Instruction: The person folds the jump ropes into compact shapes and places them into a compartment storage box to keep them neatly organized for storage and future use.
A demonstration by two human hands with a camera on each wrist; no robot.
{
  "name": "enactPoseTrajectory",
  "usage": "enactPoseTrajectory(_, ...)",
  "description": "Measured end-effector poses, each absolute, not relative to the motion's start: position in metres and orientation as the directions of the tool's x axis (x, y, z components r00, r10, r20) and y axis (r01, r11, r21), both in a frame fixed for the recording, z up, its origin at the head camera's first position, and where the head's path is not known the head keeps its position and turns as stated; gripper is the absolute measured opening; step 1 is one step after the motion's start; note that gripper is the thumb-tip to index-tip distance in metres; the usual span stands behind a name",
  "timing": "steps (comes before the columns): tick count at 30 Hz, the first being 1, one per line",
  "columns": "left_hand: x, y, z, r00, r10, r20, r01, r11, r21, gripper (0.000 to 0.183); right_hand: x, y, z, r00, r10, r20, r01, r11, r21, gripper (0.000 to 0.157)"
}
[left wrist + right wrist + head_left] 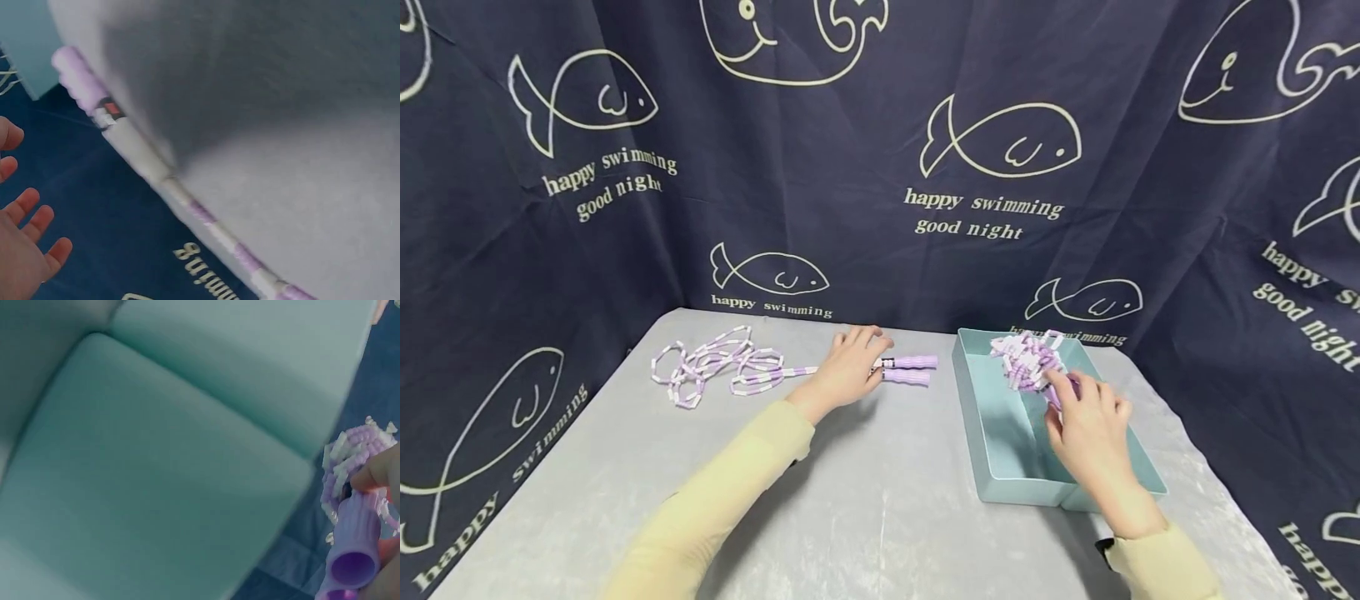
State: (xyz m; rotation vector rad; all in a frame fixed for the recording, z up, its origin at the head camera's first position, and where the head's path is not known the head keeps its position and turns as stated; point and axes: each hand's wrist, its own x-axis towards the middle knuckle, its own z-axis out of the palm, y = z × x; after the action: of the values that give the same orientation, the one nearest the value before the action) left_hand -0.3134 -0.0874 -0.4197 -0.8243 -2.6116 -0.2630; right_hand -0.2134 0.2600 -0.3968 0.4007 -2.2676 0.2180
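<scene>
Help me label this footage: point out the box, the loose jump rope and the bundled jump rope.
Box (pixel 1022 491), head view: near wall.
Loose jump rope (pixel 797 372), head view: beaded stretch.
Bundled jump rope (pixel 357 526), right wrist view: handle.

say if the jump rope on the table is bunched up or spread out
Spread out: the jump rope lies in loose, open loops across the table, its handles side by side.
</scene>
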Motion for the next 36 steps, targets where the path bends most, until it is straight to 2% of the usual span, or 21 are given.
enactPoseTrajectory(3,-0.323,-0.085,-0.428,-0.772,0.517,0.371,0.572,0.819,0.050,0.043,-0.216,0.269,-0.404,-0.625,-0.152,0.766,-0.292,0.955,-0.049,0.044)
enactPoseTrajectory(10,-0.337,-0.085,-0.446,-0.816,0.537,0.216,0.548,0.837,-0.012,0.049,-0.220,0.282,-0.420,-0.704,0.003,0.711,-0.155,0.975,-0.157,0.047)
enactPoseTrajectory(14,-0.342,-0.088,-0.456,-0.832,0.538,0.135,0.537,0.842,-0.044,0.056,-0.224,0.287,-0.429,-0.724,0.079,0.685,-0.078,0.978,-0.195,0.048)
enactPoseTrajectory(18,-0.345,-0.089,-0.458,-0.850,0.519,0.089,0.519,0.854,-0.031,0.062,-0.229,0.292,-0.435,-0.775,0.151,0.614,0.008,0.973,-0.229,0.050)
enactPoseTrajectory(20,-0.347,-0.088,-0.457,-0.857,0.511,0.069,0.510,0.860,-0.027,0.062,-0.232,0.293,-0.436,-0.823,0.177,0.539,0.048,0.969,-0.244,0.052)
enactPoseTrajectory(26,-0.348,-0.085,-0.453,-0.871,0.491,0.009,0.491,0.871,-0.009,0.062,-0.242,0.295,-0.437,-0.918,0.206,0.339,0.115,0.956,-0.270,0.049)
enactPoseTrajectory(30,-0.348,-0.083,-0.450,-0.883,0.469,-0.010,0.468,0.883,0.031,0.063,-0.247,0.295,-0.438,-0.935,0.196,0.295,0.110,0.953,-0.283,0.046)
enactPoseTrajectory(36,-0.344,-0.079,-0.444,-0.902,0.425,-0.072,0.421,0.905,0.062,0.053,-0.251,0.299,-0.443,-0.952,0.180,0.249,0.105,0.952,-0.288,0.040)
